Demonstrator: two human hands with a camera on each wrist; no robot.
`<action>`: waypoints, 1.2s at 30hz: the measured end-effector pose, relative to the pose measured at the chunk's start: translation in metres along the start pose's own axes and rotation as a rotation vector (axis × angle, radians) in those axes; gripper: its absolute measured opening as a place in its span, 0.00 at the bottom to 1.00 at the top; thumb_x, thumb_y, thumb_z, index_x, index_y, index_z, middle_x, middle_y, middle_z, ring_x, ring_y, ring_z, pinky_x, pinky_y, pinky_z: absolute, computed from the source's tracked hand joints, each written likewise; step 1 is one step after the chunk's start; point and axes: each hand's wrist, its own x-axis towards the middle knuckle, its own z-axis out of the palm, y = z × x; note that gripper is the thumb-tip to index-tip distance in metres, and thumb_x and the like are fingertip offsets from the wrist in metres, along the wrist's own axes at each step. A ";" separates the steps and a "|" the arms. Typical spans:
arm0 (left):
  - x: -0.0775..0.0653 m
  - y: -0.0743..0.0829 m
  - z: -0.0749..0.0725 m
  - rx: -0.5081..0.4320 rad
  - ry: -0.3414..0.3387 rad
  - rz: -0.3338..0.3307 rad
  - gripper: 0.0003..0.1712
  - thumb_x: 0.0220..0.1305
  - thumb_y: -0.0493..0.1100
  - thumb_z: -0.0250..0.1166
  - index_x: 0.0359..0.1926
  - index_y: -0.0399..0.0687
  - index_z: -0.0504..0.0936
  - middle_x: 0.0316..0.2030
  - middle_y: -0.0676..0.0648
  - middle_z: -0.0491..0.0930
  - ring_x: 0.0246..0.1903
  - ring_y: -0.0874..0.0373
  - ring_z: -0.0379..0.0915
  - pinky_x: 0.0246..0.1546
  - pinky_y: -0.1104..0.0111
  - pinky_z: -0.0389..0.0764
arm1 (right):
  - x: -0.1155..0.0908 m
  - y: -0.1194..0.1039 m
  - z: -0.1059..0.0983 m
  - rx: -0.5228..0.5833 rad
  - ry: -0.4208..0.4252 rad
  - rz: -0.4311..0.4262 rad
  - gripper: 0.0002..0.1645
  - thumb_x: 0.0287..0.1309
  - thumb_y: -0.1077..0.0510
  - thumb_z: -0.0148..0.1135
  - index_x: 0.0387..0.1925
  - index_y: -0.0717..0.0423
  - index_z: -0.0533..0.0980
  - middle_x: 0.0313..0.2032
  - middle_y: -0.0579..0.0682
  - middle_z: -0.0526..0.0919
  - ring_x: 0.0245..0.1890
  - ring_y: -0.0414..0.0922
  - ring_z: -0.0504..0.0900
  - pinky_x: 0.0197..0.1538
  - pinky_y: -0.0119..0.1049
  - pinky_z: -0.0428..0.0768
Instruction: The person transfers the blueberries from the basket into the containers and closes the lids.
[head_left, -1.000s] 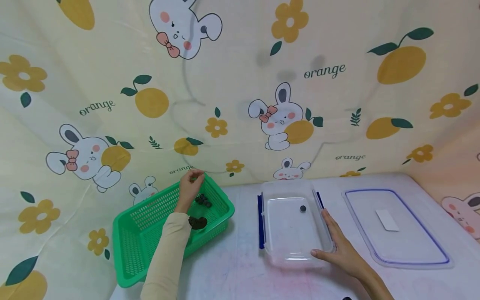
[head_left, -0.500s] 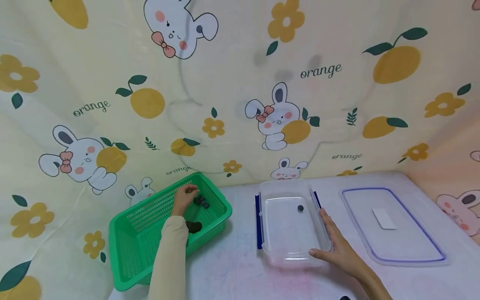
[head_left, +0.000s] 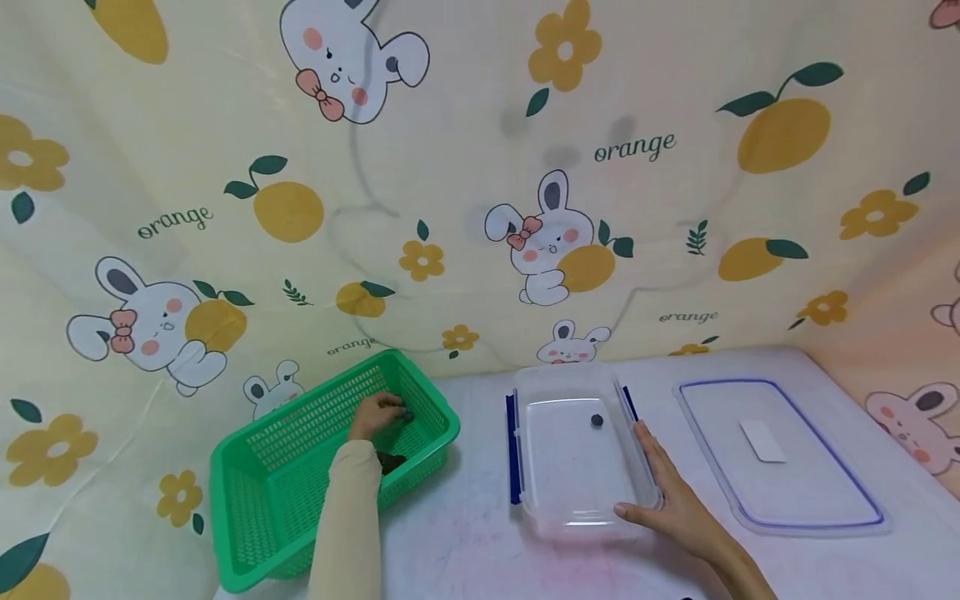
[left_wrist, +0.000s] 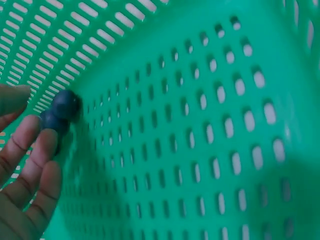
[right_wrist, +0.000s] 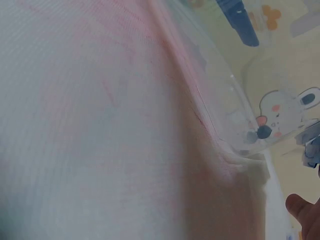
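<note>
My left hand (head_left: 373,417) reaches into the right end of the green plastic basket (head_left: 300,552). Several blueberries (left_wrist: 65,104) lie there on the perforated floor. In the left wrist view, the fingertips (left_wrist: 47,140) are right at the berries and partly cover them, with the thumb apart; no berry is plainly pinched. My right hand (head_left: 678,504) rests along the right side of a clear plastic container (head_left: 573,521), thumb at its near corner and fingers fairly straight. One blueberry (head_left: 597,421) sits inside that container. The right wrist view shows the thumb (right_wrist: 298,206) beside the container wall.
A clear lid with a blue seal (head_left: 780,523) lies flat at the right, bearing a white label (head_left: 763,442). Blue latches (head_left: 513,450) stick out from the container's sides. A printed curtain (head_left: 450,167) hangs behind the white table (head_left: 465,525). Something dark (head_left: 392,462) shows beside the left wrist.
My left hand has come down from above the basket's back rim to the blueberries on its floor. My right hand keeps its place at the container. The head view has shifted slightly.
</note>
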 end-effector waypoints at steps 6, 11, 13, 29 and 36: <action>-0.001 0.001 0.002 0.056 -0.081 -0.033 0.19 0.65 0.35 0.61 0.55 0.29 0.77 0.54 0.31 0.75 0.43 0.44 0.77 0.43 0.54 0.78 | -0.001 0.001 0.001 0.001 0.004 -0.012 0.67 0.47 0.55 0.74 0.77 0.44 0.38 0.75 0.57 0.37 0.71 0.62 0.36 0.59 0.72 0.43; -0.002 0.000 0.005 0.067 -0.121 -0.076 0.19 0.66 0.35 0.60 0.55 0.30 0.77 0.57 0.30 0.72 0.43 0.42 0.78 0.42 0.54 0.79 | -0.002 0.001 0.003 0.004 0.001 -0.004 0.67 0.47 0.56 0.74 0.77 0.44 0.38 0.75 0.57 0.37 0.71 0.63 0.37 0.59 0.72 0.44; -0.002 -0.001 0.005 0.087 -0.125 -0.078 0.17 0.65 0.35 0.61 0.53 0.31 0.79 0.52 0.32 0.76 0.41 0.43 0.78 0.40 0.54 0.79 | -0.002 0.002 0.003 0.002 0.002 0.001 0.66 0.48 0.57 0.74 0.77 0.46 0.39 0.75 0.56 0.37 0.71 0.63 0.37 0.59 0.72 0.44; 0.001 0.003 0.009 0.230 -0.119 -0.035 0.12 0.61 0.38 0.68 0.42 0.34 0.83 0.38 0.41 0.80 0.34 0.50 0.77 0.33 0.60 0.79 | -0.001 0.002 0.001 0.005 0.007 -0.014 0.66 0.49 0.57 0.73 0.77 0.44 0.38 0.75 0.54 0.38 0.73 0.51 0.36 0.59 0.72 0.45; 0.002 0.001 0.009 0.203 -0.121 -0.050 0.12 0.61 0.39 0.68 0.41 0.33 0.83 0.37 0.41 0.79 0.34 0.49 0.77 0.34 0.59 0.80 | -0.001 0.002 0.000 0.002 0.012 -0.030 0.66 0.47 0.56 0.74 0.77 0.47 0.39 0.75 0.55 0.38 0.70 0.30 0.36 0.58 0.72 0.45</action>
